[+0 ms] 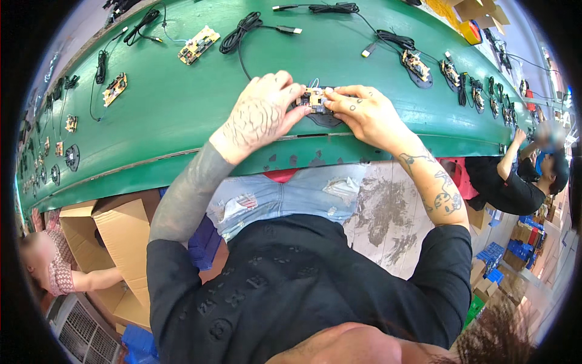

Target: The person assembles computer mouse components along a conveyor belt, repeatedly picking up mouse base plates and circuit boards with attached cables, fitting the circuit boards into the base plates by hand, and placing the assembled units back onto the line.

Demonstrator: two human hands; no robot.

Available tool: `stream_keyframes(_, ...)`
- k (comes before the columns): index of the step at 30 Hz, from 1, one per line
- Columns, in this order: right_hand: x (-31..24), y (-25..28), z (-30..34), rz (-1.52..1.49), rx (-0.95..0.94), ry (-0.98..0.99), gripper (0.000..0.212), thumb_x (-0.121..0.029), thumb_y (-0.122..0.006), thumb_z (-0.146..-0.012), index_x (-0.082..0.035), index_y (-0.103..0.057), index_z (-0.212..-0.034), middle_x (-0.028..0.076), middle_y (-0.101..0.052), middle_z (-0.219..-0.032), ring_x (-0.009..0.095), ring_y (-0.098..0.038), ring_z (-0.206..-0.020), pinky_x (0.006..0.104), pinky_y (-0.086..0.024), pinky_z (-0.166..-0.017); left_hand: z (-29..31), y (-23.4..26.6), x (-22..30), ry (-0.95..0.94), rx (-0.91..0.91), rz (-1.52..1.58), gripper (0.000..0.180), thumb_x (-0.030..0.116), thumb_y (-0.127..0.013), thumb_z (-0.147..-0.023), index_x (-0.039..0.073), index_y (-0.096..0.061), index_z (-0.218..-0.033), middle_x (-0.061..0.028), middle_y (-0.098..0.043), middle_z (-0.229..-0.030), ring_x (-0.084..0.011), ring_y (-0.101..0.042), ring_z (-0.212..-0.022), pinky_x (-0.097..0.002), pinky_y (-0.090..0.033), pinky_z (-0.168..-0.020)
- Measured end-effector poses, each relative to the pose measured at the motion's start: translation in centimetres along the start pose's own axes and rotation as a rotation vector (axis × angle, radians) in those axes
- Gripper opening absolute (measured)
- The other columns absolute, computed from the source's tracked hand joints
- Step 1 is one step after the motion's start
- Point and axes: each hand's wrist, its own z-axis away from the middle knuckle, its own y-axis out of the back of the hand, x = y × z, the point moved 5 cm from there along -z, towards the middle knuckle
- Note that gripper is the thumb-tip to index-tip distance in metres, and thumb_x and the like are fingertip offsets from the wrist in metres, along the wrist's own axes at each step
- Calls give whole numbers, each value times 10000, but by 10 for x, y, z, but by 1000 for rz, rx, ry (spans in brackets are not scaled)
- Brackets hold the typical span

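A small tan circuit board (314,97) with dark components sits over a black rounded plastic base (326,120) near the front edge of the green work surface. My left hand (257,112) grips the board's left side between thumb and fingers. From the other side my right hand (367,114) pinches the board's right end, its fingertips pressed on top. The fingers partly cover the board and base. A black cable (240,36), coiled and tied, lies beyond my left hand; its lead runs down toward the board, and its USB plug points right.
Another loose circuit board (199,45) lies at the far left, with more boards and cables along the belt. Boards on black bases (416,68) line the right side. Co-workers sit at both sides. An open cardboard box (121,242) stands below the left edge.
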Motion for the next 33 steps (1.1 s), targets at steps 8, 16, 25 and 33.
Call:
stream_keyframes(8, -1, -5, 6, 12, 74, -9, 283, -120, -658, -883, -158, -700, -1160, 17, -673, -1231, 221, -601, -1161, 378, -489, -953, -17, -10, -17, 102, -212, 255, 382, 311, -754, -821, 64, -594, -1064, -119, -549, -963, -297, -572, -953, -406, -466, -840)
stream_keyframes(16, -2, -4, 15, 64, 123, -3, 285, -82, -668, -864, -137, -708, -1141, 10, -675, -1226, 235, -608, -1171, 376, -522, -949, -25, -12, -8, 141, -297, 213, 382, 304, -742, -827, 111, -585, -1117, -114, -542, -986, -293, -566, -990, -401, -464, -863)
stream_keyframes(25, 24, 4, 8, -408, 159, -346, 207, -167, -703, -844, -80, -718, -1031, 122, -648, -1233, 300, -674, -975, 372, -543, -873, -29, -18, -11, 155, -326, 305, 359, 295, -775, -803, 105, -621, -1064, -95, -559, -944, -254, -580, -932, -372, -480, -839)
stream_keyframes(33, 25, 10, -6, -312, -20, -341, 156, -168, -688, -855, -33, -721, -925, 114, -672, -1167, 290, -670, -979, 373, -532, -875, -33, -20, -8, 161, -299, 292, 368, 306, -790, -782, 106, -638, -1051, -91, -576, -945, -261, -593, -915, -377, -492, -818)
